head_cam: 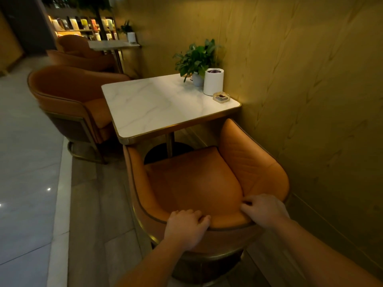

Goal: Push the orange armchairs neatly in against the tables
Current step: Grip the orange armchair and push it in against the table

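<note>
Left grip [186, 226] and right grip [265, 210]: fingers of both curled over the backrest's top rim, holding the near orange armchair [192, 179]. Its arm tips meet the near edge of the marble bench [155, 104], beside the wall. On the bench: potted plant [196, 59], white canister [213, 81], small dish [221, 97]. A second armchair [68, 100] stands at the bench's far side.

Place: a café or lounge, from where I stand.
Seating: small marble tables [157, 104] in a row along the wall [300, 79], orange armchairs [68, 94] facing across each.
Nearest top: plant [196, 59], white canister [213, 81], ashtray [221, 97].
Behind: lit shelves [83, 24].
Floor: glossy tiles [24, 162].
</note>
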A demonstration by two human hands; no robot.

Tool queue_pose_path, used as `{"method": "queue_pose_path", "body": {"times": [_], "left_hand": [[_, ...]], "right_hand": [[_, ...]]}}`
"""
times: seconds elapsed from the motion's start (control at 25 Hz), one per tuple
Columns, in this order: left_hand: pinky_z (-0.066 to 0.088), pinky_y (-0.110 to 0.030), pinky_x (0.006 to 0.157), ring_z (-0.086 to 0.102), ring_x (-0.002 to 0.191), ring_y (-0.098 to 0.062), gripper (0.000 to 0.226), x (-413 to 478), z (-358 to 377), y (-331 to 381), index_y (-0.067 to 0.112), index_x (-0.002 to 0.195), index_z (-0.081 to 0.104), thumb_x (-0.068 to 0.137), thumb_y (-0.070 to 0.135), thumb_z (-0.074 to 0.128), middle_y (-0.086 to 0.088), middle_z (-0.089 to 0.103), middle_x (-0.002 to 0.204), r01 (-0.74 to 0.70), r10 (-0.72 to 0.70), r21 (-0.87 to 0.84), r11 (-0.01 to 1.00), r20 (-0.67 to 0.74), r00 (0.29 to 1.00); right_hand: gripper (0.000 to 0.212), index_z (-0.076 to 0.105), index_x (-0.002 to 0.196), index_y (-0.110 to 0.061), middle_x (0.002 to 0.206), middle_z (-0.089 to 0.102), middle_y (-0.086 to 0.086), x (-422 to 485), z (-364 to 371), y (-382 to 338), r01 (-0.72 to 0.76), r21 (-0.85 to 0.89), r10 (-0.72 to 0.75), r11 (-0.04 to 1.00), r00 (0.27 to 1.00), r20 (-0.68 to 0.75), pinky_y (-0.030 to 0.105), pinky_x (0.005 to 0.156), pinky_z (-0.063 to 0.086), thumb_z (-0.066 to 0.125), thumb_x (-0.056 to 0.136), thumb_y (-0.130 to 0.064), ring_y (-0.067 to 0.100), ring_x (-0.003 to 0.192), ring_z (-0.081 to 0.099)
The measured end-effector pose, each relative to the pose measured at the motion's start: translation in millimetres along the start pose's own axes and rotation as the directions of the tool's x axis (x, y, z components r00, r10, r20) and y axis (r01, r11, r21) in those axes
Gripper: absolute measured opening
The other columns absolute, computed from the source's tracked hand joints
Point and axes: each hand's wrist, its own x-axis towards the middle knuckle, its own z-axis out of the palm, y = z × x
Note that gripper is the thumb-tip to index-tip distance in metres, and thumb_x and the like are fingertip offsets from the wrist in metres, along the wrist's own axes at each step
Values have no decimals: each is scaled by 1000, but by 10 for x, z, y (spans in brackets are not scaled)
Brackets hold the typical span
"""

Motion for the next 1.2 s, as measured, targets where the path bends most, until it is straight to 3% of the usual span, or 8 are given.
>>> {"method": "queue_pose_path", "body": {"times": [0.16,0.24,0.32,0.44,0.52,0.72,0.96,1.2], "left_hand": [[32,-42,82,55,93,-23,50,15,-126,30,33,97,53,96,64,13,5,59,94,41,-36,-20,999,193,981],[32,-43,83,54,89,-19,57,31,-122,13,32,95,56,93,68,13,4,60,92,89,-73,-57,994,233,970],[34,-46,93,55,96,-19,60,61,-177,-1,33,99,59,92,71,14,4,63,99,150,-113,-91,985,321,940],[24,-54,115,49,128,-25,62,148,-343,-11,31,132,54,97,68,20,0,58,134,272,-175,-186,944,417,892],[18,-58,118,44,135,-27,59,180,-505,-97,30,144,45,100,63,23,-1,51,145,291,-206,-199,936,361,909],[18,-59,117,47,131,-25,51,16,-957,-657,30,144,42,102,55,28,-1,54,140,186,-177,-25,982,210,961],[13,-62,118,39,140,-29,50,-317,-1877,-1667,29,146,38,101,48,29,-4,48,146,120,-116,-20,993,162,980],[20,-64,115,46,131,-27,46,-414,-2811,-2678,26,138,47,100,49,32,-4,56,134,128,-125,-35,991,77,989]], "right_hand": [[39,63,102,-30,95,62,-4,-93,-9,-171,60,-127,-52,990,997,64,39,84,41,30,95,-51,18,92,56],[33,59,103,-27,98,61,-2,-107,-5,-177,107,-211,-88,972,992,95,42,84,41,33,97,-46,19,91,54],[29,59,103,-26,101,61,0,-77,-48,-212,96,-240,-62,966,987,145,44,86,42,37,97,-44,21,94,55],[35,59,94,-29,93,60,-2,-3,-169,-443,-65,-115,89,991,972,218,41,86,43,34,97,-53,17,88,56],[40,60,95,-26,90,59,-2,74,-212,-655,-104,-56,114,993,964,240,39,81,47,34,98,-57,17,85,57],[44,61,114,-22,101,63,1,182,-326,-1321,-121,-39,126,992,968,215,37,82,52,36,100,-56,17,89,59],[57,40,146,-21,130,59,5,259,-839,-2623,-189,44,179,981,971,160,39,93,51,39,100,-55,22,111,59],[53,46,142,-25,133,58,1,559,-1070,-3878,-133,113,128,985,991,49,37,93,50,43,98,-55,20,118,56]]}}
